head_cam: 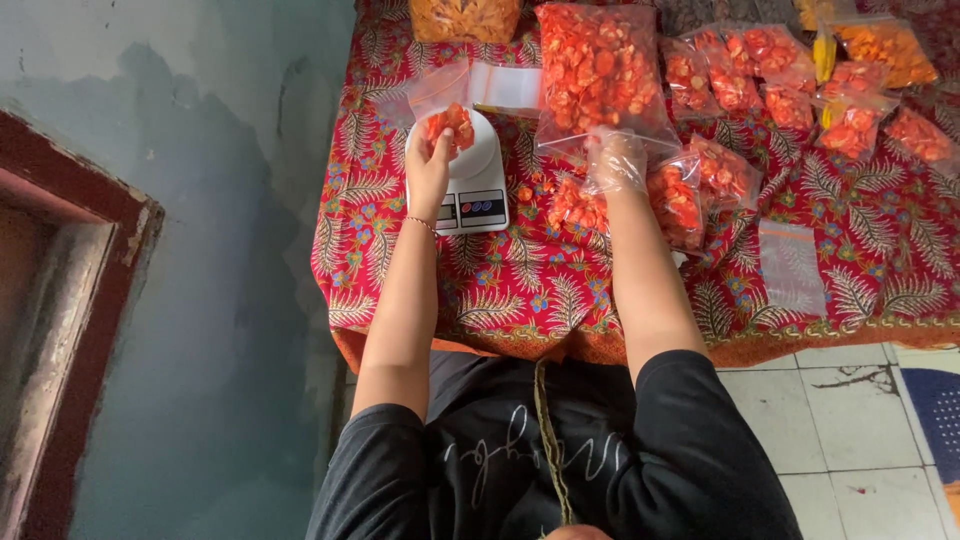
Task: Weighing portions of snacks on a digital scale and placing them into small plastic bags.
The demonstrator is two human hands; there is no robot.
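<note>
Black-sleeved shoulders and two bare forearms reach forward from the bottom of the frame to a low desk (520, 300) draped in a red fern-patterned cloth. Left hand (428, 170) pinches the lower edge of a small clear bag of orange-red snack pieces (450, 124), grip closed on it; the bag rests on the round pan of a white kitchen scale (476, 180), directly ahead of the fingers, its long axis running away from the person toward the open mouth. Right hand (614, 160), sheathed in a thin transparent glove, sits at the mouth of the large open bag of the same pieces (598, 70); its grip appears closed, possibly around some pieces, though the crinkled plastic obscures the fingers. The small bag lies to the left of the right hand, near it, with the left hand clearly the nearer. Filled small bags (790, 90) cluster at the right, glossy and lumpy; flat empty zip bags (790, 265) lie on the cloth.
</note>
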